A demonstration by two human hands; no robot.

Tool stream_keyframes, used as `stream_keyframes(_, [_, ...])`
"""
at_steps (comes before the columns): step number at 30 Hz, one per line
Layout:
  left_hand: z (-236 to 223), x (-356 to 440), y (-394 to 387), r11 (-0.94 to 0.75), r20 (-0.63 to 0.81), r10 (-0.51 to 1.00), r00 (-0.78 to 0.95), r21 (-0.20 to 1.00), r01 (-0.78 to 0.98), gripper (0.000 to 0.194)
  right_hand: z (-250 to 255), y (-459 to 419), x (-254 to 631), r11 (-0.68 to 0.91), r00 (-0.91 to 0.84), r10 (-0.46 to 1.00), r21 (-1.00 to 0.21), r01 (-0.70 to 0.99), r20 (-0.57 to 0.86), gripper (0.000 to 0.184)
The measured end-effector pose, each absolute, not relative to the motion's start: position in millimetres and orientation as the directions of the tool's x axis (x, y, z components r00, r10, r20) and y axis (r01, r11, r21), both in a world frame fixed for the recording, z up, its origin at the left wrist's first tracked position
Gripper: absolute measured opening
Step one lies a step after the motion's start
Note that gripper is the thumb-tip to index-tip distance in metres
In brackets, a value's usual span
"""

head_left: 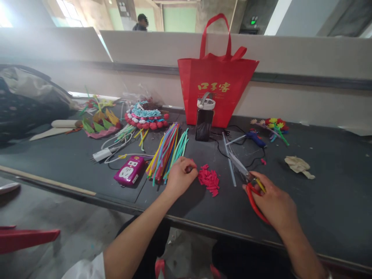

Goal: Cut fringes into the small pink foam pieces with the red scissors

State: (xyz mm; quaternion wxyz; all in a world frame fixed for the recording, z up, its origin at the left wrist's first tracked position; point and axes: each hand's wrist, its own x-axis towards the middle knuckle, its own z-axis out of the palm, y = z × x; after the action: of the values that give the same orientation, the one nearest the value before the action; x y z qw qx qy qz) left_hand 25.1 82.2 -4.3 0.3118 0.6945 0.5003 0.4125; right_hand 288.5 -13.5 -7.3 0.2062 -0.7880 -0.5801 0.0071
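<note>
My right hand grips a pair of scissors with red-orange handles, the blades pointing up and left over the table. A short yellow piece shows by its fingers. My left hand is curled with thumb and fingertips together; what they hold, if anything, is hidden. Just right of it lies a small heap of cut pink-red pieces. Behind and left of that hand, a bundle of colourful fuzzy strips is spread on the table. Clear glue sticks lie near the scissor blades.
A purple power socket and white charger lie left. A phone leans against a white-lidded bottle before a red bag. A blue glue gun, craft flowers and a crumpled beige cloth-like piece are right.
</note>
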Motion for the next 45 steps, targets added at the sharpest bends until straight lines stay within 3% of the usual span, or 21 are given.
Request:
stream_keyframes(6, [-5.2, 22.3, 107.8, -0.248, 0.184, 0.966, 0.183, 0.453, 0.857, 0.012, -11.7, -10.7, 313.2, -0.323, 0.394, 0.893, -0.300, 0.898, 0.217, 0.043])
stream_keyframes(12, [-11.6, 26.6, 111.9, -0.223, 0.168, 0.970, 0.175, 0.335, 0.916, 0.018, -15.5, -7.5, 310.4, -0.347, 0.408, 0.904, -0.338, 0.875, 0.127, 0.043])
stream_keyframes(18, [-13.2, 27.6, 110.3, -0.275, 0.207, 0.954, 0.219, 0.303, 0.912, 0.024, -17.9, -5.1, 299.1, -0.379, 0.444, 0.891, -0.382, 0.843, 0.095, 0.043])
stream_keyframes(25, [-15.7, 35.7, 105.2, -0.634, 0.327, 0.771, 0.547, 0.316, 0.705, 0.030, -20.4, -4.1, 282.0, -0.300, 0.393, 0.909, -0.436, 0.848, 0.139, 0.042])
stream_keyframes(31, [-15.7, 40.2, 101.6, -0.618, 0.241, 0.784, 0.572, 0.211, 0.758, 0.027, -20.7, -4.8, 266.2, -0.218, 0.334, 0.920, -0.440, 0.871, 0.206, 0.042])
stream_keyframes(40, [-16.3, 40.2, 102.6, -0.516, 0.262, 0.853, 0.451, 0.290, 0.806, 0.022, -24.4, -4.8, 247.0, -0.103, 0.267, 0.910, -0.453, 0.886, 0.316, 0.042])
stream_keyframes(45, [-18.3, 40.0, 102.7, -0.605, 0.269, 0.795, 0.544, 0.283, 0.744, 0.024, -22.1, -2.9, 241.3, -0.109, 0.258, 0.924, -0.451, 0.886, 0.284, 0.040])
